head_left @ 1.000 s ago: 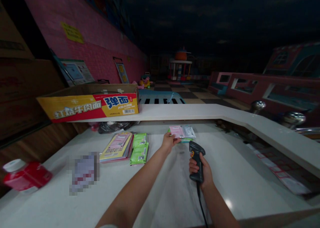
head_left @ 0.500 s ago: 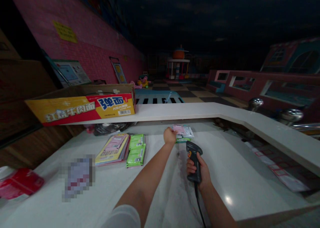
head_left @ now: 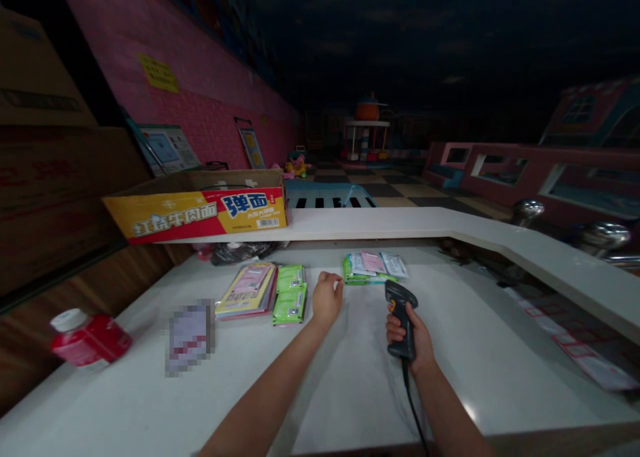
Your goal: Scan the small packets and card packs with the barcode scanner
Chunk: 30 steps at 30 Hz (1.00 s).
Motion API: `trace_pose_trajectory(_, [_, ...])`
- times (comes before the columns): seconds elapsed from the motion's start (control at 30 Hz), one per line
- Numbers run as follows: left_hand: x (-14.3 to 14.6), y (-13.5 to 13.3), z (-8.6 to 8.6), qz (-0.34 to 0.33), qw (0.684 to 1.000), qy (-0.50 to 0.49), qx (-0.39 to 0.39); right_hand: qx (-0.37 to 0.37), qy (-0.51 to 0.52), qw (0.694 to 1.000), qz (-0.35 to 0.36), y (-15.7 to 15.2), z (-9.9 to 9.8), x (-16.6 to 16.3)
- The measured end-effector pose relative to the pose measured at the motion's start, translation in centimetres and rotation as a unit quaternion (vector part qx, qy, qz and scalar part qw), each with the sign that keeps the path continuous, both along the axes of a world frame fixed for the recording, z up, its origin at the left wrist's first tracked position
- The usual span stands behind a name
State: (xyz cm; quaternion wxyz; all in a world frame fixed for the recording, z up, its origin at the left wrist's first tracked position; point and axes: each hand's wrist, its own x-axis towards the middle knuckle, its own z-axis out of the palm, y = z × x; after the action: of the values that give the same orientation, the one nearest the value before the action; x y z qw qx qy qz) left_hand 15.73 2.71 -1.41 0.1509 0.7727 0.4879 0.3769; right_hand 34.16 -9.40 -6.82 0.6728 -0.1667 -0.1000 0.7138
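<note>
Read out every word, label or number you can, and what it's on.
"红烧牛肉面", on the front of the open yellow-and-red cardboard box.
"弹面", further right on that front.
Too small or blurred: the box's small print, the yellow rectangular wall sign, the brown cardboard carton, the flat green plastic packets, the pile of green, pink and white packets, the yellow-topped paper stack.
</note>
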Motion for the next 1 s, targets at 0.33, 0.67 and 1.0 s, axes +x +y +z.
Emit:
trace_pose_trajectory(0.33, [-8.9,-3.4,-1.2,0.169,0.968,0.163,0.091,-0.005,0.011,1.0,-0.008,-1.1,0.2,-0.2])
trace_pose_trajectory(0.67, [-8.9,-4.1,-2.7,0.248,0.941,0.225,0.047,-0.008,0.02,1.0,-0.02,-1.7,0.4,-0.2])
trace_pose_trajectory(1.0, [-9.9,-3.5,-3.0,0.212,0.972,0.084,0.048,-0.012,0.018,0.999,-0.024,-2.0,0.8,-0.4])
